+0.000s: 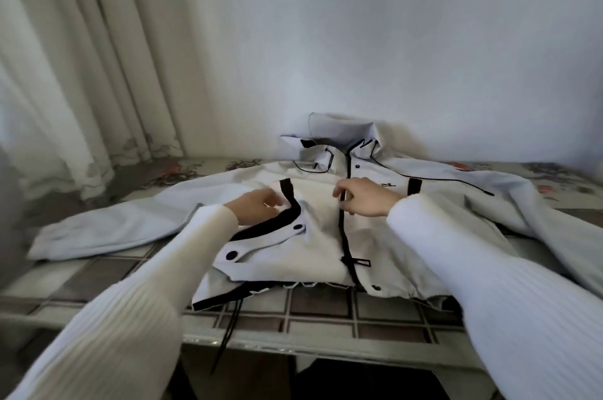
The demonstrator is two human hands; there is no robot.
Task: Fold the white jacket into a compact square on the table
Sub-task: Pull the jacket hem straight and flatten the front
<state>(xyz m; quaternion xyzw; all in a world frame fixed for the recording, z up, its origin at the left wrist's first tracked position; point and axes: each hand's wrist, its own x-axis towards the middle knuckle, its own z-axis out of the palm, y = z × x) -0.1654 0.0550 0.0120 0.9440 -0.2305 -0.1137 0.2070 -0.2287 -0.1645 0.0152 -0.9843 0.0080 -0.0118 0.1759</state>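
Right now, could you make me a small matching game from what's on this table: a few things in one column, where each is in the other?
Things:
1. left hand
2. right hand
3. drawstring
4. collar

Places:
A. hanging over the table's near edge
B. against the wall
C. on the black-lined flap
D. at the jacket's black centre strip

Pairs: 1-C, 2-D, 3-A, 4-B

White jacket w/ black trim (319, 236) lay front-up on the tile-patterned table (326, 318), sleeves spread, collar vs the wall. Left hand (257, 208) pinched the turned-back black-edged front flap; right hand (362, 200) gripped the black centre placket.
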